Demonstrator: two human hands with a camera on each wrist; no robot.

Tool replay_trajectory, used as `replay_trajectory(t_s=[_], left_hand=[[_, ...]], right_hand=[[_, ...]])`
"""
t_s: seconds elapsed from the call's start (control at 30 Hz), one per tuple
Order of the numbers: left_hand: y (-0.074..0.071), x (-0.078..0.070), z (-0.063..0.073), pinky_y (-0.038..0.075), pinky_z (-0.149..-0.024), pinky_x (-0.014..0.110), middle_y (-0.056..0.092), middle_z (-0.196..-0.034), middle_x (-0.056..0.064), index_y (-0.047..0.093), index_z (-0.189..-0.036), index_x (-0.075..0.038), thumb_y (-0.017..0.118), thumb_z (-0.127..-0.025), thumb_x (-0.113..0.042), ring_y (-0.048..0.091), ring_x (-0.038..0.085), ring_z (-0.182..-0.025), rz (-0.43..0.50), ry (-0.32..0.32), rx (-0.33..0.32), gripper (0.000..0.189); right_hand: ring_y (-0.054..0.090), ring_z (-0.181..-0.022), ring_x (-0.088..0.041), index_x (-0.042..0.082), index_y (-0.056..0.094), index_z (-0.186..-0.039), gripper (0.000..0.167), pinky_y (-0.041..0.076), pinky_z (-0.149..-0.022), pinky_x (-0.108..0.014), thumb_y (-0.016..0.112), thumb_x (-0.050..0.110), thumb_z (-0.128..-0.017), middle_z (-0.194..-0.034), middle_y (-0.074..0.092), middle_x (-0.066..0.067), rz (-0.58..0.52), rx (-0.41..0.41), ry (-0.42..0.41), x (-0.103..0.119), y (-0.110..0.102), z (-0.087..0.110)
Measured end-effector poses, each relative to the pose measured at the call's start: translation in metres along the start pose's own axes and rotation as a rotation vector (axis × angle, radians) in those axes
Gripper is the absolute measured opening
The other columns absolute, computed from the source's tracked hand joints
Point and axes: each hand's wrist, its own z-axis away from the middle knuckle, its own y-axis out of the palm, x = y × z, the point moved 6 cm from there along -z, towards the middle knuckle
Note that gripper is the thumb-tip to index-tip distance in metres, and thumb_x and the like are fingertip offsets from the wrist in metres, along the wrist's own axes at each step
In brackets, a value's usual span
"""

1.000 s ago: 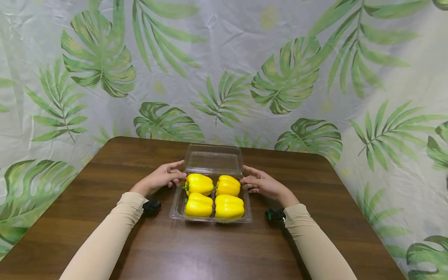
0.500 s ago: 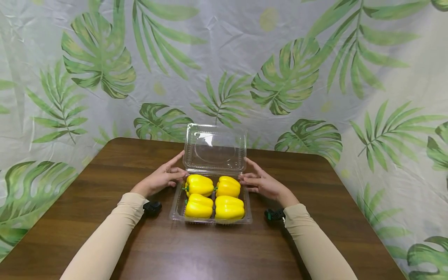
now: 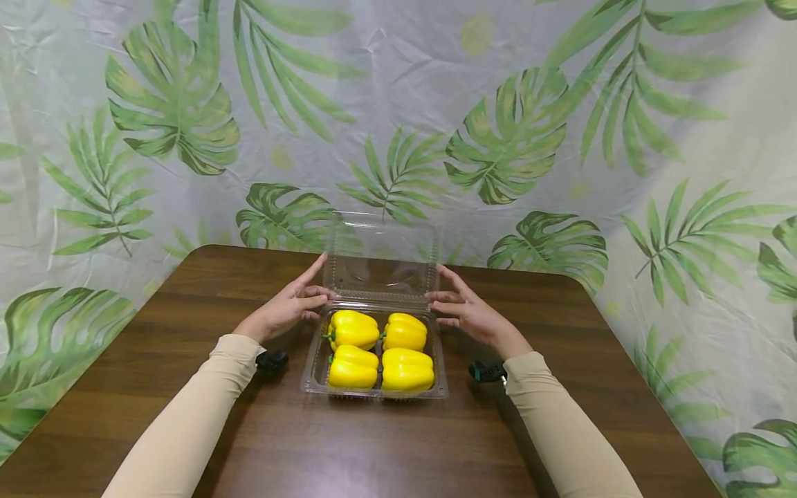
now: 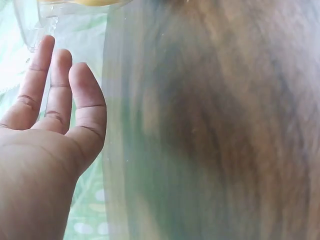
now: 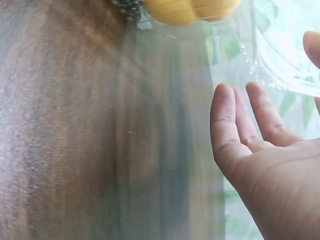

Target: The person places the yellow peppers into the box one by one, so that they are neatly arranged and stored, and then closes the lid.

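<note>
A clear plastic clamshell container stands on the table, its hinged lid raised nearly upright at the back. Several yellow bell peppers lie inside in two rows. My left hand is at the left side near the hinge, index finger stretched up along the lid's edge and thumb by the rim. On the opposite side my right hand mirrors it. Both wrist views show extended, slightly bent fingers of the left hand and right hand beside the clear plastic; exact contact is hard to tell.
The brown wooden table has rounded far corners. Right behind it hangs a leaf-patterned cloth, close to the raised lid. A dark wrist device sits on the left wrist, another wrist device on the right.
The lid has swung up from leaning low at the back to nearly upright. Both hands have shifted slightly forward and up with their index fingers along it. The peppers have stayed in place.
</note>
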Motion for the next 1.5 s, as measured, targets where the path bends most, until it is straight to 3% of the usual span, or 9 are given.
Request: replay_trajectory(t_s=[0.13, 0.27, 0.7, 0.87, 0.97, 1.03, 1.2, 1.3, 1.5], left_hand=[[-0.001, -0.004, 0.000, 0.051, -0.106, 0.048, 0.050, -0.155, 0.034, -0.008, -0.171, -0.044, 0.052, -0.114, -0.011, 0.049, 0.047, -0.145, -0.018, 0.015, 0.007, 0.089], [-0.004, -0.007, 0.001, 0.049, -0.109, 0.054, 0.041, -0.163, 0.034, -0.007, -0.172, -0.043, 0.053, -0.114, -0.012, 0.040, 0.054, -0.151, -0.045, 0.042, 0.001, 0.089], [-0.011, -0.041, 0.005, 0.045, -0.113, 0.070, 0.034, -0.170, 0.029, -0.004, -0.172, -0.044, 0.049, -0.115, -0.011, 0.038, 0.054, -0.154, -0.156, 0.138, -0.027, 0.085], [-0.011, -0.050, 0.008, 0.042, -0.112, 0.075, 0.034, -0.171, 0.027, -0.001, -0.173, -0.043, 0.050, -0.114, -0.013, 0.039, 0.053, -0.153, -0.175, 0.173, -0.034, 0.083], [-0.012, -0.055, 0.010, 0.047, -0.110, 0.067, 0.036, -0.170, 0.028, 0.000, -0.173, -0.040, 0.050, -0.114, -0.012, 0.041, 0.052, -0.152, -0.193, 0.195, -0.035, 0.082], [-0.011, -0.056, 0.011, 0.050, -0.108, 0.057, 0.036, -0.169, 0.028, 0.002, -0.173, -0.039, 0.050, -0.114, -0.011, 0.042, 0.051, -0.151, -0.204, 0.201, -0.033, 0.081], [-0.011, -0.059, 0.015, 0.052, -0.104, 0.043, 0.036, -0.169, 0.029, 0.005, -0.174, -0.036, 0.048, -0.113, -0.006, 0.043, 0.051, -0.151, -0.216, 0.228, -0.025, 0.081], [-0.011, -0.062, 0.019, 0.053, -0.103, 0.037, 0.039, -0.168, 0.027, 0.010, -0.175, -0.032, 0.050, -0.113, -0.005, 0.045, 0.052, -0.150, -0.228, 0.252, -0.027, 0.079], [-0.009, -0.067, 0.028, 0.054, -0.101, 0.024, 0.040, -0.167, 0.027, 0.020, -0.174, -0.021, 0.054, -0.111, -0.007, 0.050, 0.044, -0.146, -0.215, 0.303, -0.023, 0.072]], right_hand=[[0.035, -0.157, -0.049, 0.038, 0.008, -0.174, 0.083, 0.033, -0.126, -0.067, 0.056, 0.011, -0.112, -0.170, 0.034, -0.029, 0.001, -0.004, -0.022, 0.006, -0.001, -0.001], [0.035, -0.156, -0.049, 0.035, 0.008, -0.174, 0.082, 0.033, -0.126, -0.067, 0.055, 0.010, -0.112, -0.171, 0.032, -0.027, 0.007, -0.010, -0.037, 0.010, -0.001, 0.000], [0.027, -0.161, -0.048, 0.036, 0.009, -0.174, 0.082, 0.027, -0.128, -0.068, 0.053, 0.007, -0.112, -0.175, 0.027, -0.023, -0.020, -0.029, -0.145, 0.038, 0.001, 0.006], [0.025, -0.162, -0.047, 0.037, 0.009, -0.174, 0.082, 0.041, -0.123, -0.048, 0.052, 0.006, -0.112, -0.176, 0.023, -0.024, -0.021, -0.024, -0.179, 0.048, 0.002, 0.010], [0.023, -0.163, -0.047, 0.036, 0.009, -0.174, 0.083, 0.047, -0.116, -0.033, 0.052, 0.005, -0.111, -0.176, 0.021, -0.025, -0.011, -0.015, -0.200, 0.052, 0.003, 0.014], [0.022, -0.163, -0.047, 0.035, 0.008, -0.174, 0.083, 0.047, -0.116, -0.033, 0.052, 0.003, -0.111, -0.177, 0.020, -0.025, -0.002, -0.010, -0.216, 0.053, 0.003, 0.016], [0.022, -0.163, -0.048, 0.033, 0.009, -0.175, 0.084, 0.037, -0.125, -0.055, 0.053, 0.003, -0.111, -0.176, 0.021, -0.025, 0.051, -0.012, -0.241, 0.055, 0.003, 0.021], [0.024, -0.162, -0.049, 0.032, 0.011, -0.175, 0.083, 0.034, -0.126, -0.060, 0.055, 0.005, -0.110, -0.176, 0.023, -0.024, 0.094, -0.021, -0.253, 0.057, 0.002, 0.025], [0.026, -0.161, -0.050, 0.029, 0.014, -0.175, 0.080, 0.044, -0.119, -0.036, 0.056, 0.006, -0.110, -0.175, 0.025, -0.025, 0.152, -0.026, -0.283, 0.062, 0.003, 0.037]])
